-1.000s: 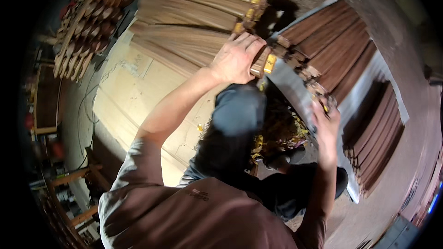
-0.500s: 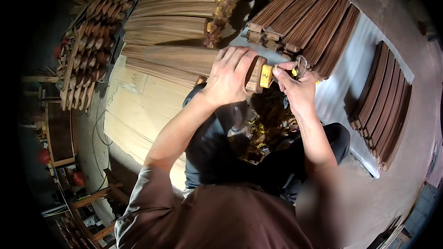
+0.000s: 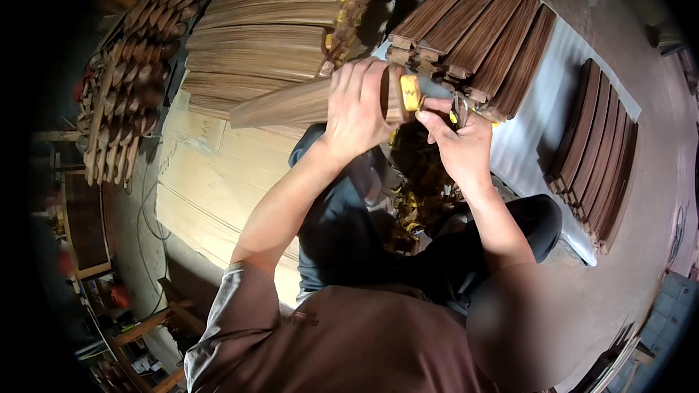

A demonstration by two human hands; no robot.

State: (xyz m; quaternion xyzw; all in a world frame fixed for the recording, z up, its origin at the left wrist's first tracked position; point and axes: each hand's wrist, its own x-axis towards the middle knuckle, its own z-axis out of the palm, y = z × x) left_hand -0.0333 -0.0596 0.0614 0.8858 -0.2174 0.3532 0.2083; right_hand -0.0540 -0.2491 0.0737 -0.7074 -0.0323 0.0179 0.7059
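My left hand (image 3: 358, 105) is wrapped over a curved brown wooden slat (image 3: 280, 102), close to its right end. That end narrows to a tenon carrying a yellow tape label (image 3: 411, 92). At the label's lower edge, the thumb and forefinger of my right hand (image 3: 460, 135) come together. A small dark metal tool (image 3: 460, 108) with what look like looped handles sits in the same hand; its exact kind is unclear. The slat is held above my lap, its left end over other slats and cardboard.
Stacked slats (image 3: 269, 18) with yellow-marked ends lie ahead left, on cardboard (image 3: 218, 189). Darker slats (image 3: 473, 22) and a further row (image 3: 601, 153) rest on pale sheeting (image 3: 528, 138) to the right. Yellow scraps (image 3: 411, 204) lie between my legs. Shaped wooden parts (image 3: 138, 65) are piled far left.
The slat has tilted, its left end now nearer me and its labelled end slightly farther away. Both hands have moved with it. The label has turned, and my right fingers are now at its lower edge.
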